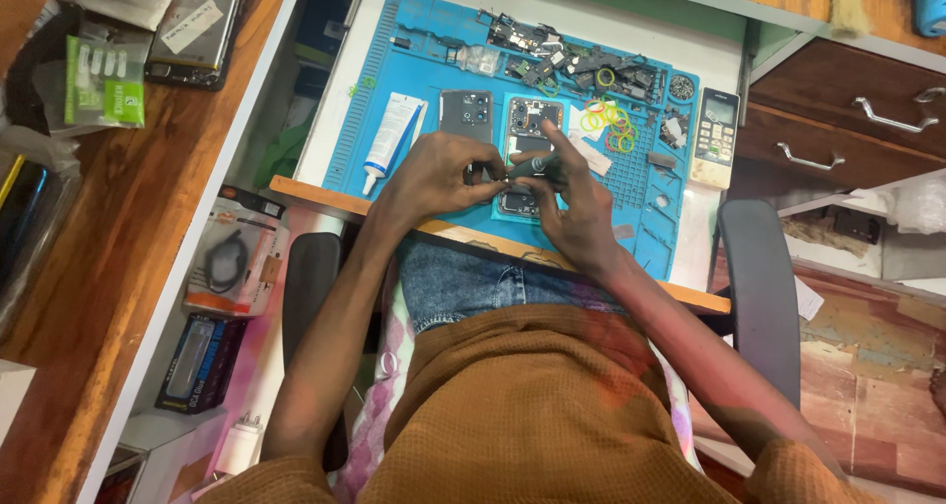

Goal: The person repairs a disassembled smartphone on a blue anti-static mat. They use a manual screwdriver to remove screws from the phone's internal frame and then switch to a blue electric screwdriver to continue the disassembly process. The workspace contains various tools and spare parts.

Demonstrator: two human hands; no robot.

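Observation:
An opened smartphone (530,120) with its insides showing lies on a blue repair mat (424,56). My left hand (439,174) rests on the phone's left side, fingertips pinched near its middle. A dark screwdriver (532,166) is gripped in my right hand (576,213), with its tip pointing left toward my left fingertips over the phone. The phone's lower end is hidden under both hands. The dark back cover (465,112) with camera holes lies just left of the phone.
A white glue tube (389,137) lies left on the mat. Coloured rubber bands (608,122) and several small parts (572,63) sit at the mat's right and top. A white remote (714,125) lies right. Wooden drawers (847,110) and chair armrests (759,287) flank me.

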